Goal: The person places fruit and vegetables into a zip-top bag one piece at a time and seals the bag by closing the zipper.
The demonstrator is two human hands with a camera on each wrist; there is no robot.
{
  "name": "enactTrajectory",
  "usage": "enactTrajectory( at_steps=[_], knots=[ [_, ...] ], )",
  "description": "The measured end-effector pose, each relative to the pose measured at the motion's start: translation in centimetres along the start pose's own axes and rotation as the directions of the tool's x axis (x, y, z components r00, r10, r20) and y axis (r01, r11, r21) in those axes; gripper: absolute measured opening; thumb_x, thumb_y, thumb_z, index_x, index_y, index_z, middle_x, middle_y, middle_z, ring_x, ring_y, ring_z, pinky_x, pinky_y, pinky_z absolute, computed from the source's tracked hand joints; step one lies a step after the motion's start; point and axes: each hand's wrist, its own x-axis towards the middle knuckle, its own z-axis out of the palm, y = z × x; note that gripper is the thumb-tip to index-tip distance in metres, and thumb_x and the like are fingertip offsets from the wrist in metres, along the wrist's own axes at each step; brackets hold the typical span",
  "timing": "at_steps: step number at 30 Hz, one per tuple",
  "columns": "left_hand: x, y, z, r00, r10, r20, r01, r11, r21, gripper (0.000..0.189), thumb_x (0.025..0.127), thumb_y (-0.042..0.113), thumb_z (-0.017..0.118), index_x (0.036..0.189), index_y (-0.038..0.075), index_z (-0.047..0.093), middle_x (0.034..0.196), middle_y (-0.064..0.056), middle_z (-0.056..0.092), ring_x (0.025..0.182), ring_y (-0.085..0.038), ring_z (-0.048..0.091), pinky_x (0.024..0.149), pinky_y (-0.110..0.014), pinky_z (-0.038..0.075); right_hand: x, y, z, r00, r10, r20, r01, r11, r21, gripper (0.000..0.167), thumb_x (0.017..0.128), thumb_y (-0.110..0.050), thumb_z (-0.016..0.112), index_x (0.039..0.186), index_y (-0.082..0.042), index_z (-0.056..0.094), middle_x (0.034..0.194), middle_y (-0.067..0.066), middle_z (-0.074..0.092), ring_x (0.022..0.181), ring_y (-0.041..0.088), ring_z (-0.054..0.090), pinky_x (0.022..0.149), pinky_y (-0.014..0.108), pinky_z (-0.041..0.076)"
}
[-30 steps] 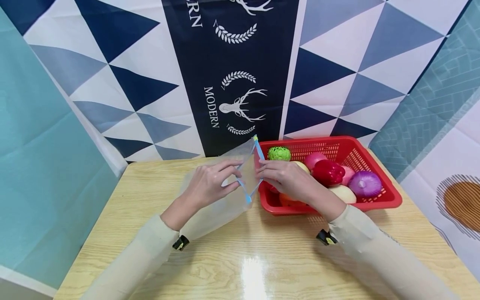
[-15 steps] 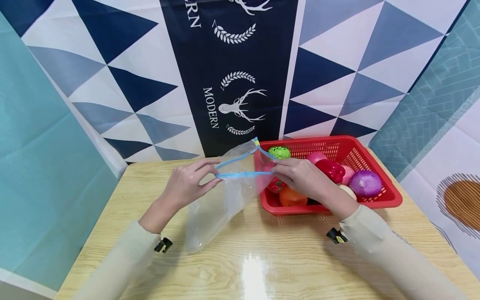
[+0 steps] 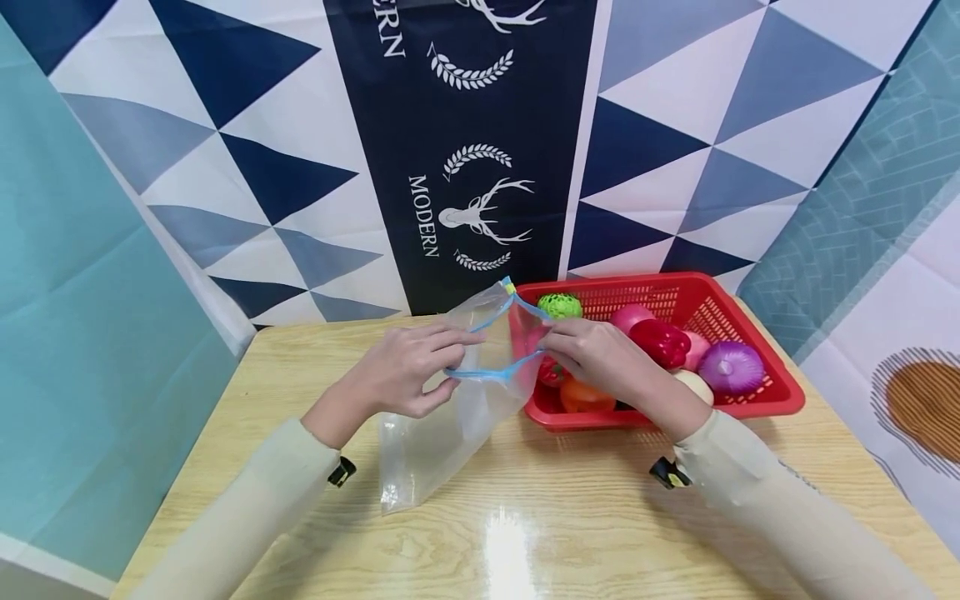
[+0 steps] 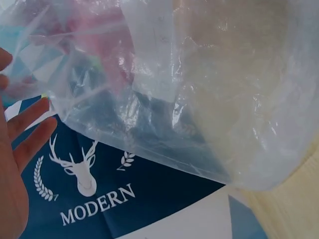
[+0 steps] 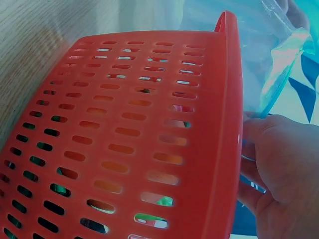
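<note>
The left hand [image 3: 408,368] had its thumb and fingers curled onto the left side of a clear plastic bag [image 3: 423,458], by the blue strip [image 3: 487,375] edging its mouth. The right hand [image 3: 600,354] pinched the same edging at its right side, so the mouth gaped between the two. How firmly the left fingers gripped could not be told. The bag's long axis slanted from that mouth down toward the person and a little left, its sealed end low over the table [image 3: 600,533]; whether that end touched wood was unclear.

Just right of the mouth stood the red basket [image 3: 780,393], and the right hand, over its left end, was clearly the nearer one. Inside lay a green ball [image 3: 560,306], an orange fruit [image 3: 587,395], a red pepper [image 3: 660,345] and, farthest right, a purple onion [image 3: 731,368]. A patterned cloth [image 3: 480,117] hung behind.
</note>
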Motion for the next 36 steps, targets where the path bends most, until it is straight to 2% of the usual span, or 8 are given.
enactTrajectory(
  at_steps=[4,7,11,14,19,24,29,36],
  knots=[
    [0.5,-0.2,0.5,0.999,0.019,0.044,-0.018,1.0,-0.022,0.012,0.091,0.018,0.066,0.102,0.013,0.064,0.118,-0.006,0.081,0.102,-0.022,0.077,0.06,-0.026,0.055,-0.2,0.1,0.1,1.0,-0.017,-0.005,0.017,1.0,0.002,0.035,0.085,-0.004,0.094,0.119,-0.009,0.086,0.12,0.013,0.085,0.117,0.035,0.084,0.093,0.048,0.069],
    [0.8,-0.5,0.9,0.999,0.011,0.052,-0.009,0.999,-0.04,0.026,0.086,0.011,0.056,0.109,0.01,0.067,0.101,-0.006,0.071,0.092,-0.021,0.065,0.058,-0.028,0.049,-0.3,0.2,0.1,0.999,-0.043,-0.003,0.043,0.999,0.018,0.036,0.084,-0.005,0.095,0.119,-0.009,0.086,0.12,0.012,0.085,0.116,0.033,0.084,0.094,0.047,0.069],
    [1.2,-0.8,1.1,0.998,0.005,0.063,-0.002,0.999,-0.037,0.041,0.08,0.011,0.058,0.118,0.009,0.072,0.099,-0.004,0.07,0.093,-0.021,0.058,0.066,-0.028,0.051,-0.3,0.3,0.1,0.994,-0.106,-0.01,0.106,0.993,0.042,0.038,0.082,-0.004,0.096,0.119,-0.009,0.086,0.118,0.012,0.086,0.114,0.031,0.084,0.095,0.047,0.069],
    [1.4,-0.9,1.2,0.998,0.041,0.055,-0.041,0.999,-0.01,0.027,0.08,0.013,0.064,0.106,0.01,0.072,0.095,-0.003,0.07,0.092,-0.022,0.056,0.074,-0.031,0.053,-0.3,0.4,0.1,0.986,-0.164,-0.022,0.165,0.985,0.041,0.039,0.08,-0.003,0.097,0.117,-0.009,0.086,0.115,0.01,0.086,0.111,0.028,0.083,0.094,0.046,0.07],
    [1.5,-1.2,1.3,0.996,0.094,0.011,-0.094,0.995,0.037,0.008,0.078,0.011,0.065,0.086,0.012,0.063,0.086,-0.003,0.062,0.087,-0.022,0.055,0.074,-0.033,0.052,-0.2,0.4,-0.1,0.981,-0.191,-0.022,0.192,0.981,0.038,0.038,0.079,-0.007,0.099,0.114,-0.009,0.086,0.112,0.009,0.085,0.105,0.024,0.081,0.093,0.045,0.07],
    [1.2,-1.7,0.9,0.993,0.111,-0.036,-0.11,0.993,0.042,0.005,0.08,0.011,0.064,0.081,0.011,0.059,0.083,-0.005,0.057,0.08,-0.023,0.051,0.073,-0.034,0.047,-0.4,0.6,-0.4,0.982,-0.185,-0.028,0.185,0.983,-0.001,0.036,0.077,-0.014,0.1,0.109,-0.01,0.087,0.109,0.009,0.084,0.101,0.023,0.078,0.09,0.043,0.071],
    [0.5,-2.4,0.5,0.989,0.109,-0.099,-0.103,0.993,0.066,0.008,0.082,0.012,0.063,0.077,0.01,0.057,0.08,-0.005,0.055,0.077,-0.023,0.044,0.07,-0.035,0.04,-0.8,1.2,-1.0,0.976,-0.203,-0.078,0.199,0.979,-0.049,0.027,0.078,-0.013,0.097,0.103,-0.01,0.086,0.105,0.009,0.082,0.099,0.022,0.076,0.087,0.041,0.071],
    [0.4,-2.2,1.0,0.983,0.12,-0.137,-0.111,0.991,0.071,0.01,0.082,0.014,0.062,0.077,0.01,0.055,0.08,-0.005,0.055,0.077,-0.025,0.046,0.07,-0.035,0.042,-0.9,1.5,-1.2,0.962,-0.243,-0.126,0.239,0.97,-0.047,0.026,0.076,-0.011,0.097,0.098,-0.01,0.085,0.101,0.009,0.082,0.096,0.022,0.075,0.083,0.042,0.072]
  ],
)
